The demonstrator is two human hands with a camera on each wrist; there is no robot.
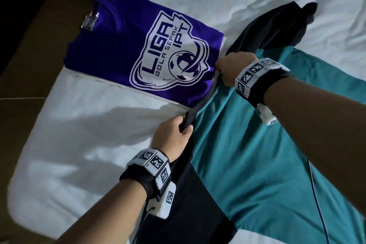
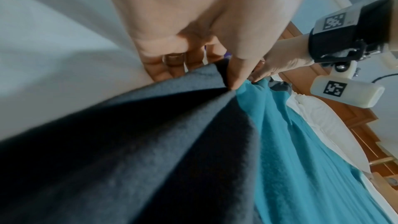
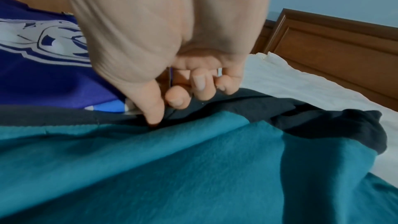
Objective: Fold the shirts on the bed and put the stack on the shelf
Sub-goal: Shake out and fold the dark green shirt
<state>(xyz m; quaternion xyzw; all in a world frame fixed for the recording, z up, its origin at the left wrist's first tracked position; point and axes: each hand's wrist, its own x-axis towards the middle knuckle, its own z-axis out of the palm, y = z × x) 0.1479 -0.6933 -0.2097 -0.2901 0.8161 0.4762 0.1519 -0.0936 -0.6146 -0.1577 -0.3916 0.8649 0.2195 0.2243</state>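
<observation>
Both hands (image 1: 227,71) pinch the teal-and-black shirt's (image 1: 247,144) edge

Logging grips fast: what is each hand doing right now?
Left hand: closed, gripping the dark shirt edge.
Right hand: closed, pinching the same dark shirt edge.

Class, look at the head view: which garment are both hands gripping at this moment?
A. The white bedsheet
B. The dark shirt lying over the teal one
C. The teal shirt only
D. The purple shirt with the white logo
B: the left hand and right hand each pinch the edge of the dark shirt, which lies across the teal shirt; the folded purple shirt lies untouched beside them.
</observation>
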